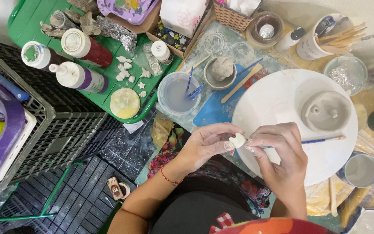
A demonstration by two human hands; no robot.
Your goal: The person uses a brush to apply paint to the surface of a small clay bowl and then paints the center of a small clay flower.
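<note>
Left hand [204,145] and right hand [278,151] close together, fingertips pinched inward, forearms bent.

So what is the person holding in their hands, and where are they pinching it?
A small white lump of clay, pinched at its sides between the fingertips of the left hand and right hand. The right hand also holds a thin blue brush.

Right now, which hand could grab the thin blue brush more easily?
Probably the right hand. The blue brush lies on the white round board right beside its knuckles. The left hand sits farther away, across the small white clay piece that both hands pinch.
</note>
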